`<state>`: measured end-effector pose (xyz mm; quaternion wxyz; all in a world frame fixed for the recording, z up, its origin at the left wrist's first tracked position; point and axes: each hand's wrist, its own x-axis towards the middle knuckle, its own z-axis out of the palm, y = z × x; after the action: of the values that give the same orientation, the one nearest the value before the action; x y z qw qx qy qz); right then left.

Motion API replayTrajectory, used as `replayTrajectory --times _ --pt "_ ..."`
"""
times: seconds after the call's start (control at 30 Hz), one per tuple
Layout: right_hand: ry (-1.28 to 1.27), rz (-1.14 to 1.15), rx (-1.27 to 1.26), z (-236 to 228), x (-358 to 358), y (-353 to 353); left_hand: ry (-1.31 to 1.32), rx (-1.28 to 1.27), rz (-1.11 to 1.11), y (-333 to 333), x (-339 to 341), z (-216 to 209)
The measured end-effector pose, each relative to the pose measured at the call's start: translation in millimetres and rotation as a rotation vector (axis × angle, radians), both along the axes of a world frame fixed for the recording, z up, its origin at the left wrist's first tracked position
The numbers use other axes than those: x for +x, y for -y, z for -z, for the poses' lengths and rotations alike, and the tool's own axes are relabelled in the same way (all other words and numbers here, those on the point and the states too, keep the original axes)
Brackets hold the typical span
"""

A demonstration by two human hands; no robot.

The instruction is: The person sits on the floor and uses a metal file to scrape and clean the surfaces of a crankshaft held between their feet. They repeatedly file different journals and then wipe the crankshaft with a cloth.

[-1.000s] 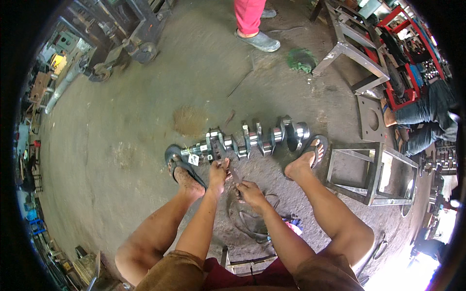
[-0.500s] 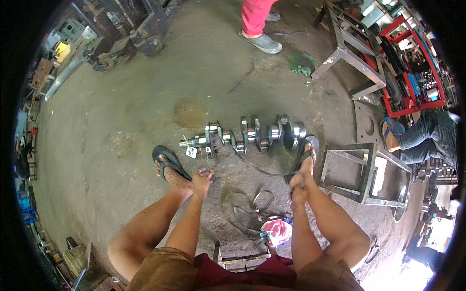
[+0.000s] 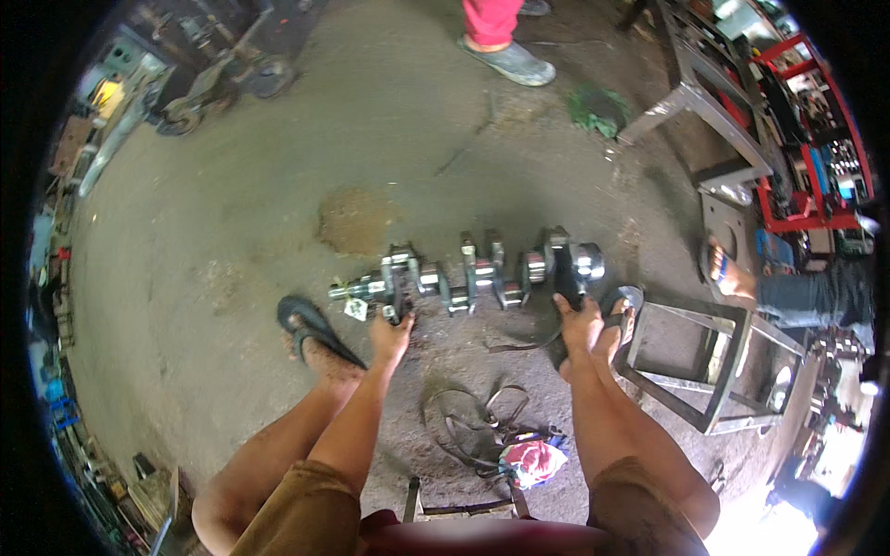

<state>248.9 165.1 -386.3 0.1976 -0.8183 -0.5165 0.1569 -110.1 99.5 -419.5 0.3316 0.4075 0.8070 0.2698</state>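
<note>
A metal crankshaft lies crosswise on the floor between my feet, its journals shiny. A white tag is tied near its narrow left end. My left hand grips a dark web near that end, fingers curled over its near edge. At the thick right end, my right hand holds the near side of the last web beside the round flange; its fingertips are partly hidden. Just left of my right wrist, a dark strap runs along the floor.
My sandaled feet flank the crankshaft. A metal stand is close on the right. Behind my hands lie tangled straps and a red-and-white cloth bundle. Another person's shoe is at the far side, a bare foot at right.
Both hands have moved forward from beside my lower legs and taken hold of the crankshaft's two ends. The view has shifted slightly. At right, the other person's foot and leg have changed position.
</note>
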Motion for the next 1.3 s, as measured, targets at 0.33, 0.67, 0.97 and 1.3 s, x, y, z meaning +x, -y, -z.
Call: replayTrajectory --times 0.33,0.67,0.97,1.3 --pt "0.099 -0.093 0.085 0.2 1.2 -1.9 -0.121 0.002 -0.086 1.9 3.1 -10.3" --pt "0.155 -0.009 -0.281 -43.2 2.8 104.9 -0.239 -0.209 0.125 68.5 -11.7 -63.5" --pt "0.176 -0.223 -0.522 -120.5 1.1 52.3 -0.246 -0.449 0.322 38.0 -30.2 -127.5" --pt "0.372 -0.166 -0.383 -109.7 -46.3 -81.7 -0.708 -0.360 0.386 -98.4 -13.1 -119.5"
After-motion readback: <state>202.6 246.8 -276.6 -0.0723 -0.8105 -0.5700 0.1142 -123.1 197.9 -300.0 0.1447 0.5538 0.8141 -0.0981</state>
